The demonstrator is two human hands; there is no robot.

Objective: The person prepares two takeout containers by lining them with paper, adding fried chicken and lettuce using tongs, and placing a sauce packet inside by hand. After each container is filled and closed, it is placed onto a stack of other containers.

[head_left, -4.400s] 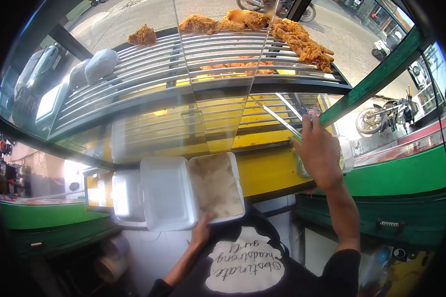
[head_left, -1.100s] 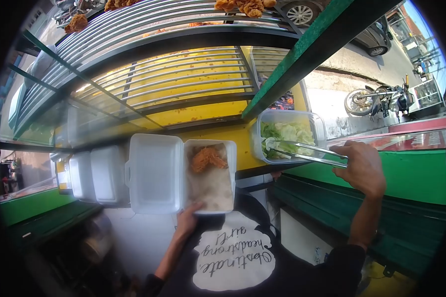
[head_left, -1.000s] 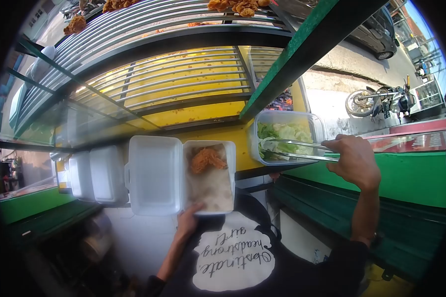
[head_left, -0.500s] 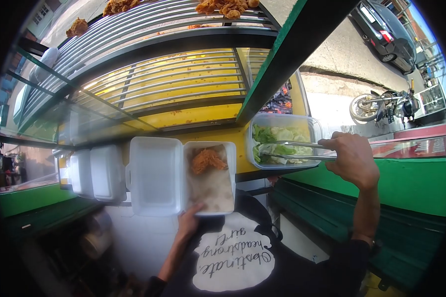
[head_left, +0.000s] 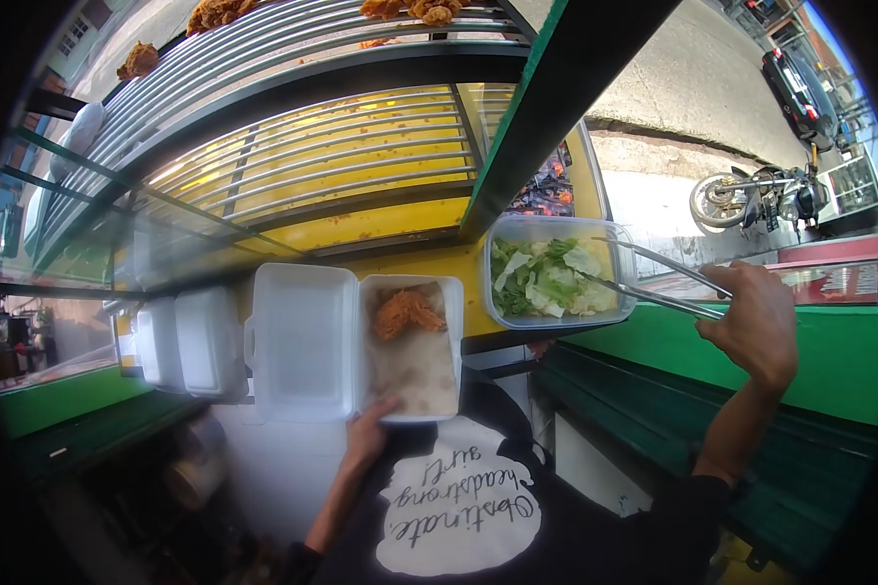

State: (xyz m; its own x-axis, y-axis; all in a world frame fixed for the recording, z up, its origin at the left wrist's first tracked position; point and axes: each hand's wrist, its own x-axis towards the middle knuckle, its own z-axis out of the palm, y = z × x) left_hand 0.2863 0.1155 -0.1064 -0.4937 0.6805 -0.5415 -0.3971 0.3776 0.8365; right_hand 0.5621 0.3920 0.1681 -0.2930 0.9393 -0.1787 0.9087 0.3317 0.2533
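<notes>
My right hand (head_left: 756,322) is closed around metal tongs (head_left: 668,298), whose two arms are spread apart over the right side of a clear plastic tub (head_left: 622,310). Chopped lettuce (head_left: 546,276) fills much of that tub. My left hand (head_left: 366,434) grips the near edge of an opened white foam takeaway box (head_left: 307,341), thumb over the rim. Inside the box's right half, a piece of fried chicken (head_left: 408,312) lies toward the far end on a brownish lining. The left half is the lid, folded back flat.
Closed foam boxes (head_left: 208,341) stand to the left. Ahead is a display rack with metal bars (head_left: 341,156) and fried chicken pieces (head_left: 215,15) on top. A green-edged post (head_left: 556,107) rises between rack and tub. A motorcycle (head_left: 751,198) is parked outside.
My right hand has moved right, drawing the tongs back from the lettuce, and their arms have spread wider. The lettuce looks rearranged. My left hand stays on the box.
</notes>
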